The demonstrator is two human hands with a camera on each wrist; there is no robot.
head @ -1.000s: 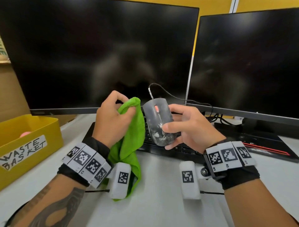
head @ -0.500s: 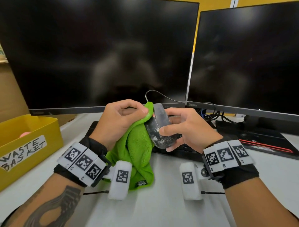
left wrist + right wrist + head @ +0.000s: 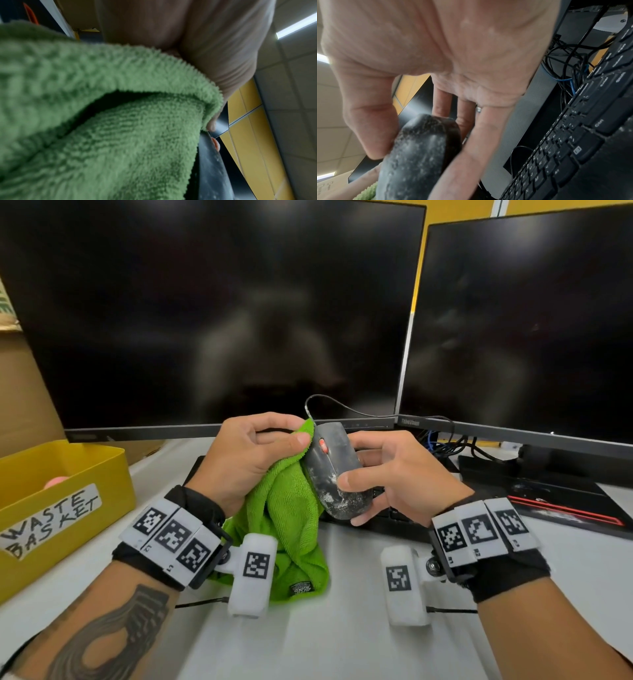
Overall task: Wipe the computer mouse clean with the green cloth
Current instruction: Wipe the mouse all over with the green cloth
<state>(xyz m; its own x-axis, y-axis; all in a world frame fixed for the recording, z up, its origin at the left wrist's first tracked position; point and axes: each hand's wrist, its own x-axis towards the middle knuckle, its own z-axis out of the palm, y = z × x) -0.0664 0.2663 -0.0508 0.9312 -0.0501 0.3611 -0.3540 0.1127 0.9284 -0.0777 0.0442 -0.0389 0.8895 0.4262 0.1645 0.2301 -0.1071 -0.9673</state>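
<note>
Right hand (image 3: 390, 474) grips the dusty mouse (image 3: 334, 470) lifted off the desk, top exposed for wiping. Left hand (image 3: 253, 453) pinches bunched green cloth (image 3: 291, 515) against the mouse's side to rub it.

The head view looks forward and down over the worktop (image 3: 342, 645) at both hands, with the monitors behind. The left wrist view looks up along the palm, very close to the cloth (image 3: 102, 121). The right wrist view looks up past the fingers. All three show the mouse (image 3: 334, 470).
</note>
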